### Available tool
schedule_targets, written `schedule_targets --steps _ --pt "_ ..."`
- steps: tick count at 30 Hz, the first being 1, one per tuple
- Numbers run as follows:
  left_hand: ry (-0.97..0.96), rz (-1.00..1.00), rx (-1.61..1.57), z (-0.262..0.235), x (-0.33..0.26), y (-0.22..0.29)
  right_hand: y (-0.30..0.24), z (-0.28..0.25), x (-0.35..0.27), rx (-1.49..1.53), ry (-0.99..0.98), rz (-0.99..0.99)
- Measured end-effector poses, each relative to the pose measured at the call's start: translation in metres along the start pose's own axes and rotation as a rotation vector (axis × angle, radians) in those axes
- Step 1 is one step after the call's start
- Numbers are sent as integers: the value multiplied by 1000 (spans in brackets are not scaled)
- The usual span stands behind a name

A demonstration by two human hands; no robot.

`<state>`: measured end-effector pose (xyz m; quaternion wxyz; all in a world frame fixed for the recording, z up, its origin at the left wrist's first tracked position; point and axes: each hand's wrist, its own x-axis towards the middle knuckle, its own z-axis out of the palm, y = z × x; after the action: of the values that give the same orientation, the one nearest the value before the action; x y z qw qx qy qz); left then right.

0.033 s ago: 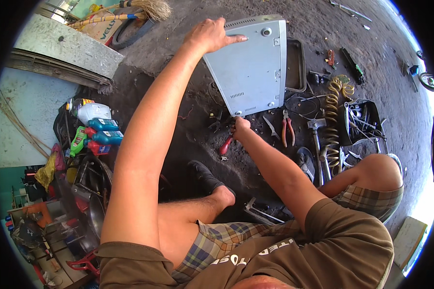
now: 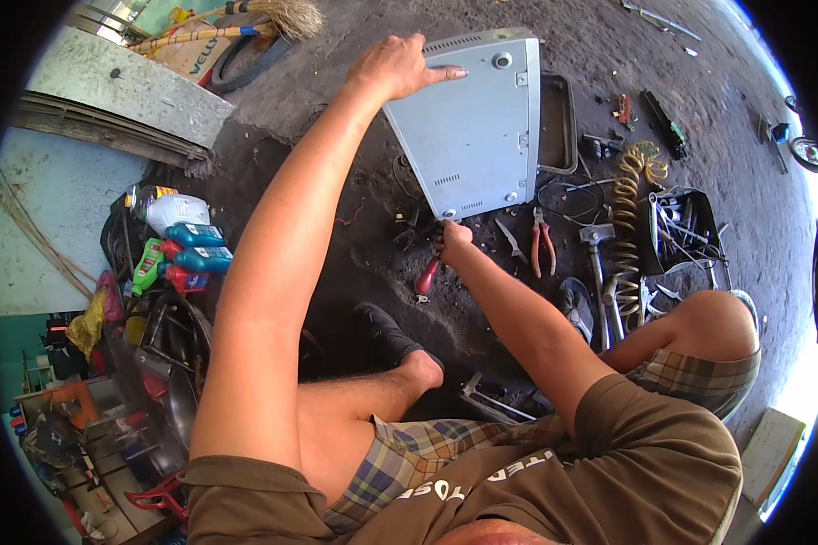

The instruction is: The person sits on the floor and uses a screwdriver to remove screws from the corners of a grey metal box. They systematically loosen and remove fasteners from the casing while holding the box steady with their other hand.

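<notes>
A light grey metal case [image 2: 477,118] with vent slots and round feet stands tilted on the dark ground before me. My left hand [image 2: 393,68] grips its far left edge, the thumb lying along the flat face. Down at the near corner, my right hand [image 2: 454,238] is closed against the case; its fingertips are partly hidden. A red handle [image 2: 429,274] shows just below that hand, and I cannot tell whether the hand touches it. Red-handled pliers [image 2: 543,243] and a slim metal blade [image 2: 511,241] lie to the right.
A hammer [image 2: 598,263], a coiled yellow hose [image 2: 627,200] and a black box of tools [image 2: 677,227] lie right. Behind the case is a black tray [image 2: 568,123]. Bottles [image 2: 195,236] stand left. My shoe [image 2: 386,331] is close by.
</notes>
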<state>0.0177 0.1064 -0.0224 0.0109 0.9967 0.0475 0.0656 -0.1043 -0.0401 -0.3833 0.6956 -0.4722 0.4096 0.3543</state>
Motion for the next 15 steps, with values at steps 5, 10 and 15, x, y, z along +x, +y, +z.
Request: schedule_targets --steps 5,10,15 --pt "9 0 -2 1 -1 0 -2 -2 -7 -36 8 -40" --pt "1 2 -1 1 -1 0 -1 -3 -7 -113 4 -77" --pt "93 37 28 6 -2 -1 2 -8 0 -243 24 -167"
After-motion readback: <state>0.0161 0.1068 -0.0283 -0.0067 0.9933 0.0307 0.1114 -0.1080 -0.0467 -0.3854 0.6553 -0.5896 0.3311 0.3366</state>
